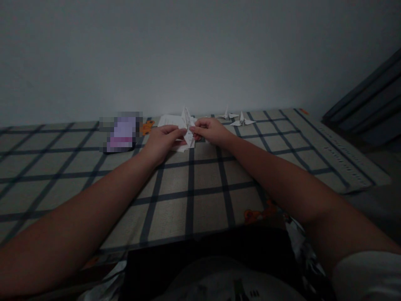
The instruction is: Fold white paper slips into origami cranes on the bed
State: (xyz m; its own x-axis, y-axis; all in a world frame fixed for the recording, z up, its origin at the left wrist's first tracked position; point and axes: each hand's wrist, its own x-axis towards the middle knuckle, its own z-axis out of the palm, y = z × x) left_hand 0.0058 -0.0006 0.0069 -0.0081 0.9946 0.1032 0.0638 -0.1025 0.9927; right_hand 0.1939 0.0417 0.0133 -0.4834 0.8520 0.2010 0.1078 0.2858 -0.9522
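Near the far edge of the checked surface [203, 179], I hold a folded white paper [186, 117] in both hands: my left hand [163, 142] pinches its left side, my right hand [212, 130] its right. White sheets [166, 120] lie under it. Along that edge, a paper crane [242, 122] and a second crane [227, 116] sit rightward; a phone [123, 131] lies leftward.

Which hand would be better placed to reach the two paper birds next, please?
Probably the right hand: the paper birds lie close by, to its right. The left hand is farther away, across the folded paper, which both hands appear to hold.
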